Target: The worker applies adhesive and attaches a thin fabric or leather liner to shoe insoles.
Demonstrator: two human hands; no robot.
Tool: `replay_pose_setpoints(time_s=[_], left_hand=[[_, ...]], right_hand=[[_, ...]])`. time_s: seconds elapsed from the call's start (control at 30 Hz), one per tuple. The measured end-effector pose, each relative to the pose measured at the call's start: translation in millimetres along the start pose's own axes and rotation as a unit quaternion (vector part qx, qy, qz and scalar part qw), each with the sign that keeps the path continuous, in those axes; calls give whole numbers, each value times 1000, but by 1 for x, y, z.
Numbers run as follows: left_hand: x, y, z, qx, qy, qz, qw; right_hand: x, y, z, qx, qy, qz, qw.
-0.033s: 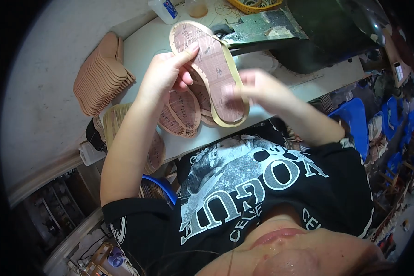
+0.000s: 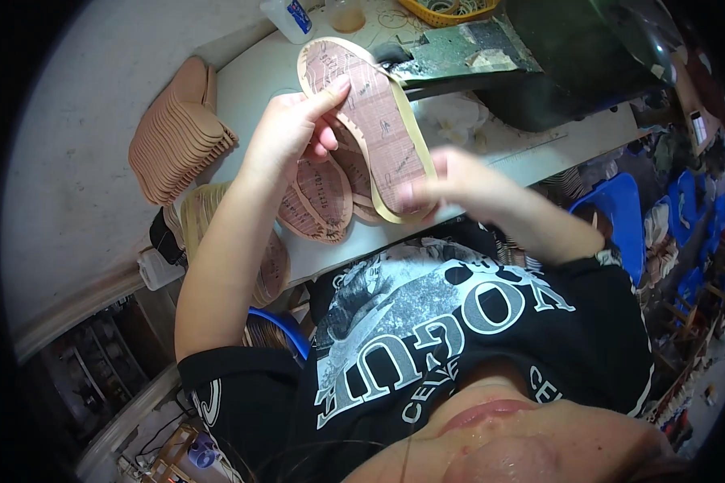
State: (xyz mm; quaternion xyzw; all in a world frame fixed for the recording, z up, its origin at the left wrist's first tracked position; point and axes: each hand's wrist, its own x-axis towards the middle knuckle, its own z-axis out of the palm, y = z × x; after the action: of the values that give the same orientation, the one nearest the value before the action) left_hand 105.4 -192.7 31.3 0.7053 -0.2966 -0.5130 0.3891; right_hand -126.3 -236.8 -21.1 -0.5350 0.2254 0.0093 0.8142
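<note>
Near the frame's upper middle, above the counter (image 2: 250, 80), the left hand (image 2: 286, 133) pinches the pink insole (image 2: 374, 121) by its edge while the right hand (image 2: 451, 185) grips its lower end, apparently steadying it face-up. More insoles (image 2: 318, 197) lie beneath; a tan stack (image 2: 177, 133) sits at left.

Black short-sleeved T-shirt (image 2: 459, 338) on show, big white lettering and a grey printed picture across the chest (sleeve bears a small white emblem), forearms bare.

Held insole (image 2: 376, 129) over surface (image 2: 250, 80); loose insoles (image 2: 318, 201) under it, insole stack (image 2: 177, 133) left, bottle (image 2: 286, 16) behind.
</note>
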Motion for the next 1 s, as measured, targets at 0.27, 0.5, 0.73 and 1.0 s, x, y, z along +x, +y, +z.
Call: replay_pose_setpoints(time_s=[0.27,0.5,0.73,1.0], left_hand=[[10,18,-5,52,-2,-24,998],[44,41,-17,172,-34,-38,984],[72,58,-22,362,-61,373,852],[46,96,10,348,-406,130,835]], right_hand=[[-21,7,43,218,83,-39,972],[-8,-14,42,302,125,-94,941],[-12,-24,41,310,129,-142,931],[-25,-38,38,276,163,-104,942]])
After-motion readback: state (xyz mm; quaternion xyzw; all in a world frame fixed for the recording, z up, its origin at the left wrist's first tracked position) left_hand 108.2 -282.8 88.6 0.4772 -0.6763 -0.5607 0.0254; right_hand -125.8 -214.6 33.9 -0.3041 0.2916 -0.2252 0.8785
